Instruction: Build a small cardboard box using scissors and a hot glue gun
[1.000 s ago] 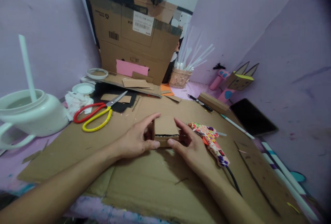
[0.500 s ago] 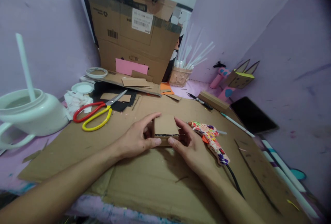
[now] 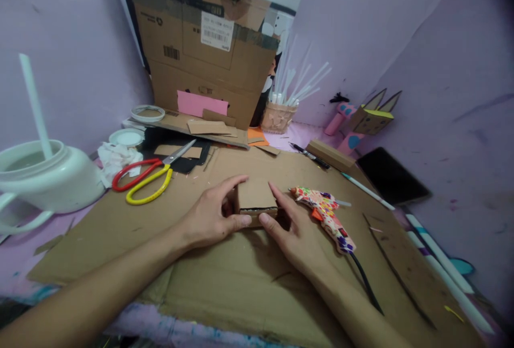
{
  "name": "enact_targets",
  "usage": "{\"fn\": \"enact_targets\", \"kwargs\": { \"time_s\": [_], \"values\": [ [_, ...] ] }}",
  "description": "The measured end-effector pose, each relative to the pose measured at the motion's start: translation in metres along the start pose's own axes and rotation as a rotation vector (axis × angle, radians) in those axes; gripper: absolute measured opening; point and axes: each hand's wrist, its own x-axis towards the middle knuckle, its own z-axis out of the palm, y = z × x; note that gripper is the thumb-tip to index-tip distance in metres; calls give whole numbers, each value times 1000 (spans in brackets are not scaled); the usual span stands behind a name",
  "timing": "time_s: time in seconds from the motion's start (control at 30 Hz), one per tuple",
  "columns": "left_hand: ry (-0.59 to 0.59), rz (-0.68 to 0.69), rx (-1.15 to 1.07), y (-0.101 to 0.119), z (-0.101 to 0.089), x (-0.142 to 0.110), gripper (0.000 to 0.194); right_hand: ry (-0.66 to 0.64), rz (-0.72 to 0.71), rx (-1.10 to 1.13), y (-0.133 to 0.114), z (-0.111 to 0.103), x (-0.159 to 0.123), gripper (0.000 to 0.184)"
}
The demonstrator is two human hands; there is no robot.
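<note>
Lilac walls (image 3: 341, 27) were seen in the head view; centre stage, a small cardboard box (image 3: 256, 195) was clasped over a cardboard sheet (image 3: 209, 284) by the fingers of the left hand (image 3: 206, 215) and right hand (image 3: 300, 236), apparently to steady it. Nearby, a glue gun (image 3: 331, 222) was parked, seemingly for reach; a barcoded label (image 3: 217, 31) was spotted, its print unreadable.

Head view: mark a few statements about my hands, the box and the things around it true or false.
1. The left hand and right hand hold the small cardboard box between them. True.
2. The glue gun lies left of the box. False: the glue gun lies to its right.
3. The scissors have one red and one yellow handle. True.
4. The black pen lies beside the white pot. False: the black pen is across the table, right of the scissors.
</note>
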Motion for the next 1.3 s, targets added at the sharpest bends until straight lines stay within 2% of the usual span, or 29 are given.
{"fn": "enact_targets", "kwargs": {
  "time_s": [0.5,0.63,0.73,0.83,1.03,1.3],
  "values": [
    [6,-5,-55,-4,1,1,69,0,-2,7,6,3,0,62],
    [-48,-12,-112,0,-4,1,71,-11,-4,0,9,3,0,61],
    [-141,-20,-117,7,-9,1,76,-7,13,-10,9,2,0,61],
    [-183,-33,-50,11,-11,0,83,-8,26,-14,8,1,0,61],
    [-72,68,196,6,-7,-1,80,-11,36,-6,7,-1,0,61],
    [-44,192,332,6,-7,-2,73,-28,44,1,5,-3,1,60]
  ]
}}
